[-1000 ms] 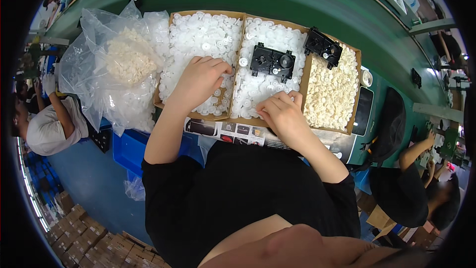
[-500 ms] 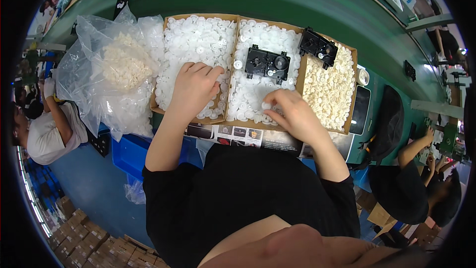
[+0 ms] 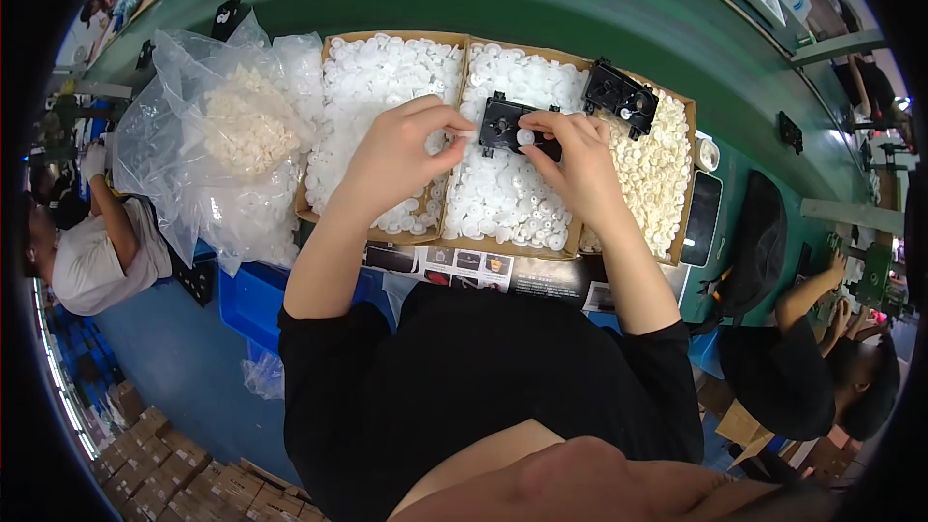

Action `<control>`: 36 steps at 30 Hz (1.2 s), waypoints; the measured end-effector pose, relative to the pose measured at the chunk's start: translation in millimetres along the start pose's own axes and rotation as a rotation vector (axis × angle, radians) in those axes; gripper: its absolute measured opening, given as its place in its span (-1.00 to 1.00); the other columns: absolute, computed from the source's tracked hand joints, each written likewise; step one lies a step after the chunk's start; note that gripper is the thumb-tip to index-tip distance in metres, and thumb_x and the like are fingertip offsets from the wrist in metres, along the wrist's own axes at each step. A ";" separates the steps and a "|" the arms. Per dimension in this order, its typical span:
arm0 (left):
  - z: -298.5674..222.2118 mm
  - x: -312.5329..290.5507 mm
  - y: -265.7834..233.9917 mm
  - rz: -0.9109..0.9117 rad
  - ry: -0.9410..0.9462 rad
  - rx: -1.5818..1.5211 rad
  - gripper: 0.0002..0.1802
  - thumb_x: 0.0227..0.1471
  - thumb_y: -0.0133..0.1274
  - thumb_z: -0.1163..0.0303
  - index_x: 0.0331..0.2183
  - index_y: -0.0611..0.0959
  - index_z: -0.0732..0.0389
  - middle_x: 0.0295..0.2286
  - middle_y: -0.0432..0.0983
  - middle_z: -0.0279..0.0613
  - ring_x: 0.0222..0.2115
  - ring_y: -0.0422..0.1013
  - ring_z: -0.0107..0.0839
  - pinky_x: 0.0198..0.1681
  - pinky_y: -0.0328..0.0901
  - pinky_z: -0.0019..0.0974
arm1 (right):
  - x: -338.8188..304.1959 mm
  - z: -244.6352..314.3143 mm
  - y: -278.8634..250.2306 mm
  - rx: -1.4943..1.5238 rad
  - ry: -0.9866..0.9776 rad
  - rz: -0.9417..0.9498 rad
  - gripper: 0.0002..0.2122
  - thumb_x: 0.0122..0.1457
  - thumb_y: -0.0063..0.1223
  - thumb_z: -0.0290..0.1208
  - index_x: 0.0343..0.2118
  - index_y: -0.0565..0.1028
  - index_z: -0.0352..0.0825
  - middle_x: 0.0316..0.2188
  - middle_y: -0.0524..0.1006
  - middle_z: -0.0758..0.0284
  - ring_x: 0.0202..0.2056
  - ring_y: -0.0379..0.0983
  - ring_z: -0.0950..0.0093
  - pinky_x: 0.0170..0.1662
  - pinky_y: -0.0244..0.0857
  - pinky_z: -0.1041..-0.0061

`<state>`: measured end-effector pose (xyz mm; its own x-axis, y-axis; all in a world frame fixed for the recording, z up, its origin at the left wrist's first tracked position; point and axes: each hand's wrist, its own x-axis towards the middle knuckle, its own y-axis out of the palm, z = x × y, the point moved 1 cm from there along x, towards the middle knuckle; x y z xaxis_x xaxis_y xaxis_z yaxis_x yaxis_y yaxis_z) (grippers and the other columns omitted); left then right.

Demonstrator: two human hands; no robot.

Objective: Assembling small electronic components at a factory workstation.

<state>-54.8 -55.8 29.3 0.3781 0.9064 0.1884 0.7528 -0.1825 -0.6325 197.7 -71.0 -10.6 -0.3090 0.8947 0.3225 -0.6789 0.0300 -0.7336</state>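
My left hand (image 3: 411, 150) is raised over the divider between two cardboard compartments, thumb and forefinger pinched on a small white plastic piece, its shape mostly hidden. My right hand (image 3: 580, 159) pinches a round white plastic gear (image 3: 525, 136) by its edge, just over a black plastic housing (image 3: 500, 123). That housing rests on white gears (image 3: 507, 195) in the middle compartment and is partly covered by my right fingers. A second black housing (image 3: 619, 97) lies across the edge of the right compartment, which holds cream-coloured gears (image 3: 657, 174). More white gears (image 3: 387, 68) fill the left compartment.
Clear plastic bags (image 3: 242, 135) with cream and white parts lie left of the boxes. A roll of tape (image 3: 708, 154), a dark phone-like slab (image 3: 703, 217) and a black bag (image 3: 759, 242) are at the right. A blue bin (image 3: 253, 304) stands below the table. People work at both sides.
Both hands have risen from the gears and moved further over the table, toward the middle housing. The right hand has carried its white gear up to that housing; the left fingers have closed into a pinch.
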 end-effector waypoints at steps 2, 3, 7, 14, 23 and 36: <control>-7.9 6.7 7.7 -0.011 -0.006 -0.039 -0.85 -0.02 0.31 0.54 -0.30 0.77 0.22 -0.37 0.62 -0.34 -0.38 0.49 -0.41 -0.25 0.36 -0.40 | 0.8 0.7 -0.6 -0.028 -0.021 0.018 -0.69 0.16 0.34 -0.43 -0.02 0.59 -0.14 -0.14 0.66 0.50 -0.17 0.49 0.49 0.19 0.08 0.34; -10.1 12.7 12.4 -0.016 -0.006 -0.082 -0.84 -0.01 0.31 0.54 -0.29 0.78 0.22 -0.37 0.62 -0.35 -0.40 0.49 -0.43 -0.27 0.35 -0.41 | 0.9 0.6 -0.9 -0.063 -0.037 0.033 -0.70 0.15 0.34 -0.42 -0.03 0.60 -0.14 -0.13 0.66 0.51 -0.16 0.49 0.49 0.19 0.07 0.33; -10.4 33.7 27.8 -0.022 0.027 -0.146 -0.83 0.00 0.31 0.55 -0.27 0.80 0.22 -0.37 0.61 -0.35 -0.42 0.47 -0.47 -0.33 0.33 -0.42 | -1.2 0.5 -6.1 -0.147 -0.066 0.006 -0.71 0.13 0.36 -0.39 -0.06 0.62 -0.12 -0.10 0.65 0.53 -0.14 0.48 0.50 0.19 0.04 0.30; -3.3 43.3 52.0 0.059 0.116 -0.060 -0.82 0.04 0.29 0.53 -0.24 0.81 0.19 -0.35 0.61 -0.37 -0.46 0.45 -0.46 -0.36 0.32 -0.42 | -19.3 -2.1 -34.0 -0.190 0.015 -0.154 -0.69 0.12 0.39 -0.37 -0.05 0.65 -0.13 -0.04 0.64 0.52 -0.04 0.48 0.50 0.20 -0.02 0.34; -7.3 47.3 59.5 0.138 0.229 0.228 -0.87 0.10 0.26 0.42 -0.27 0.82 0.15 -0.30 0.61 -0.41 -0.33 0.51 -0.38 -0.11 0.43 -0.28 | -41.5 -15.1 -47.4 -0.155 0.097 -0.209 -0.72 0.15 0.37 -0.36 -0.06 0.65 -0.12 -0.10 0.62 0.51 -0.09 0.45 0.50 0.16 -0.03 0.33; -12.8 40.7 60.6 -0.085 0.484 0.532 -0.47 0.01 0.38 0.30 0.07 0.71 -0.05 -0.18 0.64 -0.40 -0.03 0.50 -0.35 0.16 0.39 -0.21 | -54.4 -21.4 -58.7 -0.152 0.163 -0.231 -0.76 0.17 0.34 -0.41 -0.09 0.65 -0.17 -0.10 0.64 0.50 -0.06 0.49 0.51 0.19 -0.03 0.37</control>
<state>13.1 -34.9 8.3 0.6190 0.6161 0.4871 0.4727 0.2030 -0.8575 268.6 -111.9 2.2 -0.0394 0.9159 0.3996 -0.6077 0.2954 -0.7372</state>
